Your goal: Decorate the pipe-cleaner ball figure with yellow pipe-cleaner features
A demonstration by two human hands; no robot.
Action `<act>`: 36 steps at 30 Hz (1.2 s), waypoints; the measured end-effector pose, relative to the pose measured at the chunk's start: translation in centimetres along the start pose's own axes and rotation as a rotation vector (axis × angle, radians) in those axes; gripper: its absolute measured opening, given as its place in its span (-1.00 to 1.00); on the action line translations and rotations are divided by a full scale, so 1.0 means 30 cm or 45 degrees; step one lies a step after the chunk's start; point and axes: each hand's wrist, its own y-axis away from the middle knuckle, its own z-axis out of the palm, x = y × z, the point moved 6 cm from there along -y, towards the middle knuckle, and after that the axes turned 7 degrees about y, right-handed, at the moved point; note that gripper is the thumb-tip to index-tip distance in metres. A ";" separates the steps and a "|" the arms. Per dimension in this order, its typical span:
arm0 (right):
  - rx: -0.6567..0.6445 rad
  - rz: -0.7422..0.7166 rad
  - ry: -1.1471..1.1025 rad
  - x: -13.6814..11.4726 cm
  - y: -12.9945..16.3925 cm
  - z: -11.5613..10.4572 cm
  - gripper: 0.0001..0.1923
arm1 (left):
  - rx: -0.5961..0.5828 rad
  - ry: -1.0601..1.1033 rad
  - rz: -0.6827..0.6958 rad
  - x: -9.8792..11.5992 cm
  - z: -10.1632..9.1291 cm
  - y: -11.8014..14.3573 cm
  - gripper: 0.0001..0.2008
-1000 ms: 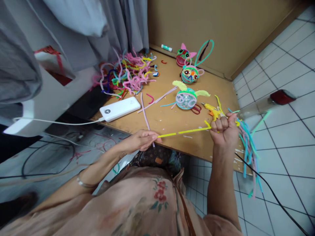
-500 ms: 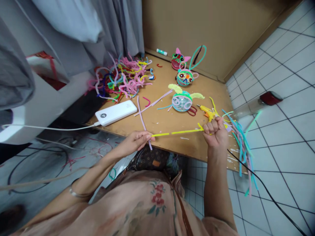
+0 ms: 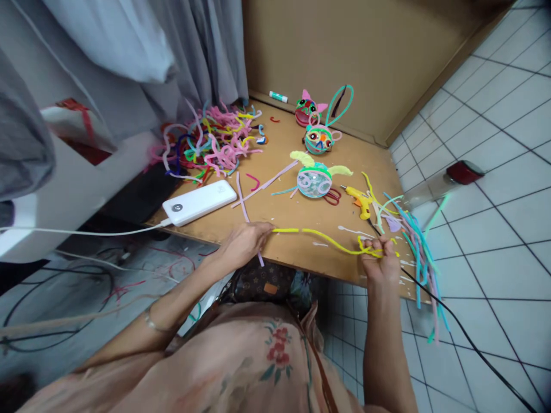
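My left hand (image 3: 248, 242), fingers pinched together, holds the end of a short straight yellow pipe cleaner (image 3: 286, 230) above the table's front edge. A small gap parts it from a longer, curving yellow pipe cleaner (image 3: 329, 238), whose bent, tangled end is gripped in my right hand (image 3: 380, 257). Under my left hand runs a lilac pipe cleaner (image 3: 241, 198). Beyond my right hand lies a yellow glue gun (image 3: 360, 202). Farther back sits a clear round ornament (image 3: 314, 182) with a green band, lilac rings and pale yellow ear shapes; red-handled scissors (image 3: 333, 197) lie partly behind it.
A tangled heap of pipe cleaners (image 3: 219, 140) covers the back left, with a white power bank (image 3: 200, 202) in front. Two decorated animal heads stand behind, near a glue stick (image 3: 278, 97). More pipe cleaners (image 3: 419, 252) overhang the right edge, beside a red-lidded bottle (image 3: 465, 172). A black cord (image 3: 447, 310) trails right.
My right hand has dropped nearer the front edge, and its fist has loosened into a finger grip. The longer yellow pipe cleaner has gone from straight to curved. My left hand keeps its pinch.
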 end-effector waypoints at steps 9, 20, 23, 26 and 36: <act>0.087 -0.367 0.074 -0.162 0.072 0.025 -0.72 | 0.134 -0.278 -0.031 0.004 0.053 -0.089 -0.62; -0.656 -0.110 0.596 -0.009 0.302 0.332 -0.70 | 0.214 -0.395 -0.423 -0.024 -0.006 -0.104 -0.56; -0.807 -0.298 1.067 0.059 0.367 0.369 -0.71 | 0.206 -0.407 -0.430 -0.033 -0.005 -0.105 -0.55; -0.566 -0.414 1.446 0.110 0.379 0.371 -0.76 | 0.210 -0.408 -0.402 -0.045 0.000 -0.107 -0.54; -0.469 -0.399 2.440 0.122 0.317 0.305 -0.79 | 0.317 -0.314 -0.348 -0.079 -0.027 -0.097 -0.58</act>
